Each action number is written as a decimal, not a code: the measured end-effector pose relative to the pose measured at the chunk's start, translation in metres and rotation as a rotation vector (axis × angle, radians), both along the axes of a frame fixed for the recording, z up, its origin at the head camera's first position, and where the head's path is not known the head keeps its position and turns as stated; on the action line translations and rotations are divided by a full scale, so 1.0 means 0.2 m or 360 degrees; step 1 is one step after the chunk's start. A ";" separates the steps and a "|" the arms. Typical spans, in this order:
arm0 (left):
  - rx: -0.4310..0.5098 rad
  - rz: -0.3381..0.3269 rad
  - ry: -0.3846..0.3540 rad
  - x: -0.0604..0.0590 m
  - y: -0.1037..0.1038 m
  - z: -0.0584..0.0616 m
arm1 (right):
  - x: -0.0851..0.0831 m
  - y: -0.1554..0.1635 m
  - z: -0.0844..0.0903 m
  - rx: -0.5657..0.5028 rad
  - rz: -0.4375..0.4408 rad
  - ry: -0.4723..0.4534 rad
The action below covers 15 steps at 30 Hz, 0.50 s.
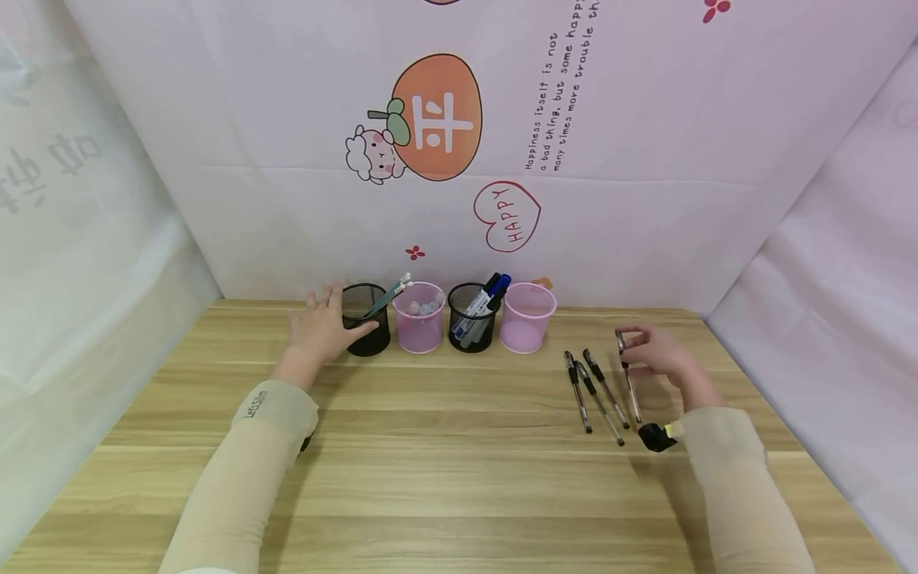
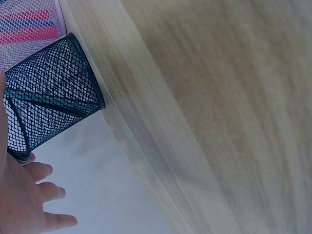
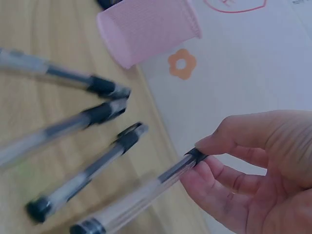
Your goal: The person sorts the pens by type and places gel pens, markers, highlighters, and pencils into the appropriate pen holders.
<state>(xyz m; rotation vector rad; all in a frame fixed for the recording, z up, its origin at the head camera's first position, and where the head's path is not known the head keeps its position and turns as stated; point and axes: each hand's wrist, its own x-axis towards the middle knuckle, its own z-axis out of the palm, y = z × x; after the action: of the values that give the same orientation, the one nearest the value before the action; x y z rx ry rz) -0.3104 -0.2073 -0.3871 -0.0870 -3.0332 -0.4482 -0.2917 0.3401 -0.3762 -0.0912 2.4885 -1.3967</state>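
My left hand (image 1: 326, 323) lies with straight, spread fingers against the left side of a black mesh cup (image 1: 367, 320) that holds teal pens; its thumb touches the cup's front. In the left wrist view the same hand (image 2: 24, 200) sits beside the black mesh cup (image 2: 48, 97). My right hand (image 1: 645, 351) pinches the top end of a clear pen with a black grip (image 1: 629, 383), whose lower end points toward me. The right wrist view shows thumb and fingers (image 3: 214, 161) closed on that pen (image 3: 141, 195). Three similar pens (image 1: 595, 395) lie on the table just to its left.
A row of cups stands at the back of the wooden table (image 1: 445, 462): a pink cup (image 1: 419, 319), a second black mesh cup (image 1: 472, 319) with markers, and another pink cup (image 1: 527, 317). Cloth walls close in the back and both sides.
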 end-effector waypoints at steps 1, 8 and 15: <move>0.0001 0.0000 -0.0002 0.00 0.00 0.00 | -0.01 0.00 0.01 -0.0027 -0.0010 0.0012; 0.0005 -0.0002 -0.0007 0.00 0.00 0.00 | -0.02 -0.03 0.05 -0.0219 -0.0124 0.0157; 0.0018 0.0001 -0.0008 0.00 0.00 0.00 | -0.04 -0.09 0.10 -0.0479 -0.0279 0.0276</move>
<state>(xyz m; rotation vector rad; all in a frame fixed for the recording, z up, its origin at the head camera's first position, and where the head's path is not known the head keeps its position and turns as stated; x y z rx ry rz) -0.3103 -0.2072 -0.3871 -0.0848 -3.0351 -0.4658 -0.2992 0.3219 -0.3564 -0.0591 2.4498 -1.9051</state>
